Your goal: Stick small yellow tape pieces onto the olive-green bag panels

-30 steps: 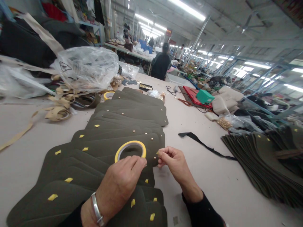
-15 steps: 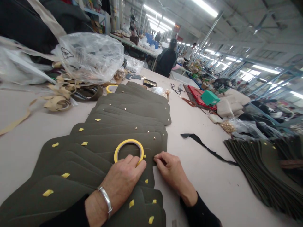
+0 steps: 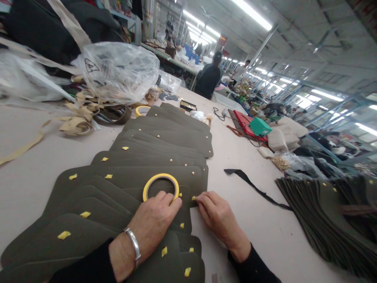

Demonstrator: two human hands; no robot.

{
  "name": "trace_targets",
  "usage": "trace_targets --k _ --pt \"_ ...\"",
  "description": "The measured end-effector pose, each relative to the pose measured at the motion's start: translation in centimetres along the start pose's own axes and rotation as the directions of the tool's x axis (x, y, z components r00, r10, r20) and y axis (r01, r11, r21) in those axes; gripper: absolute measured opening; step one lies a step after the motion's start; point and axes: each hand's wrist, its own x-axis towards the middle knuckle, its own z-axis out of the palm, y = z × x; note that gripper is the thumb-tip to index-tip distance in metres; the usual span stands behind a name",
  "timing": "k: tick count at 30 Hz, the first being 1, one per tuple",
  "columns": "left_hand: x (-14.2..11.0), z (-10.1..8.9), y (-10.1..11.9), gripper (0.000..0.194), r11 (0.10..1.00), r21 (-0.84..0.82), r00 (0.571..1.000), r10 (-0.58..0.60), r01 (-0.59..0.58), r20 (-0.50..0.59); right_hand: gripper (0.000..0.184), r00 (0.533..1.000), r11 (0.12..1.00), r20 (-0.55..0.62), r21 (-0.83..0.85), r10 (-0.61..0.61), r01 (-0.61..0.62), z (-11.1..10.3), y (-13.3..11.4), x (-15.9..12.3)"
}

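A roll of yellow tape (image 3: 160, 175) stands tilted over overlapping dark olive panels (image 3: 97, 196), and my left hand (image 3: 156, 214) is closed on its lower rim. My right hand (image 3: 216, 212) is at the right edge of one panel, thumb and fingers pinched together. At those fingertips shows a small piece of yellow tape (image 3: 193, 198), partly hidden by the fingers. More small yellow tape pieces (image 3: 64, 235) are stuck near the panels' edges. Some panels farther up carry small shiny studs (image 3: 171, 160).
A black fabric strip (image 3: 253, 186) lies to the right, near a fanned stack of olive panels (image 3: 318, 220). Another tape roll (image 3: 142, 111), a clear plastic bag (image 3: 118, 72) and tan strips (image 3: 76, 124) are at the back left. A green box (image 3: 260, 126) sits back right. A person (image 3: 209, 78) is beyond.
My right hand has shifted slightly right, and the yellow tape piece at its fingertips now shows. My left hand keeps its hold on the roll. The camera view has turned slightly.
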Motion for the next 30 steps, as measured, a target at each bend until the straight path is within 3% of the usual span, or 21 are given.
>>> trace_targets --k 2,5,8,12,15,17,20,22,25,26,30 --pt "0.0 0.1 -0.4 0.017 1.000 -0.014 0.999 -0.013 0.012 -0.030 0.020 0.991 0.987 0.086 -0.121 -0.098 0.108 0.3 -0.1 0.2" --pt "-0.1 0.1 -1.2 0.015 0.997 -0.015 0.990 -0.079 0.078 -0.119 0.018 0.983 0.977 0.180 -0.201 -0.041 0.077 0.8 -0.6 1.0" --pt "0.0 0.0 -1.8 0.014 0.989 0.003 0.974 -0.146 0.148 -0.173 0.015 0.964 0.970 0.191 -0.192 0.184 -0.147 1.2 -1.2 1.9" --pt "0.4 -0.2 -2.1 0.015 0.987 0.000 0.975 -0.161 0.163 -0.154 0.016 0.856 0.869 0.153 -0.131 0.494 -0.478 1.6 -1.9 3.0" --pt "0.7 -0.5 -2.1 0.019 0.992 -0.047 0.985 -0.123 0.118 -0.119 0.017 0.782 0.791 0.128 -0.048 0.610 -0.609 1.6 -2.1 3.6" --pt "0.7 -0.6 -1.9 0.018 0.995 -0.097 0.998 -0.037 0.032 -0.048 0.018 0.759 0.765 0.132 0.005 0.637 -0.643 1.5 -1.9 3.7" --pt "0.4 -0.5 -1.8 0.018 0.972 -0.192 0.990 0.142 -0.137 0.012 0.019 0.788 0.787 0.169 0.087 0.592 -0.611 0.8 -1.3 3.5" --pt "0.1 -0.4 -1.8 0.020 0.950 -0.230 0.977 0.196 -0.212 -0.089 0.020 0.824 0.815 0.187 0.144 0.534 -0.561 0.0 -0.9 3.0" --pt "-0.3 -0.4 -2.0 0.022 0.925 -0.255 0.920 0.186 -0.282 -0.344 0.020 0.863 0.831 0.095 0.239 0.496 -0.503 -1.4 -1.2 2.4" --pt "-0.4 -0.5 -2.1 0.025 0.920 -0.260 0.905 0.182 -0.295 -0.384 0.020 0.877 0.833 0.052 0.288 0.478 -0.471 -1.8 -1.6 2.2" --pt "-0.7 -0.6 -2.2 0.047 0.933 -0.263 0.928 0.147 -0.245 -0.343 0.018 0.973 0.875 -0.056 0.451 0.223 -0.175 -2.4 -4.0 2.3"
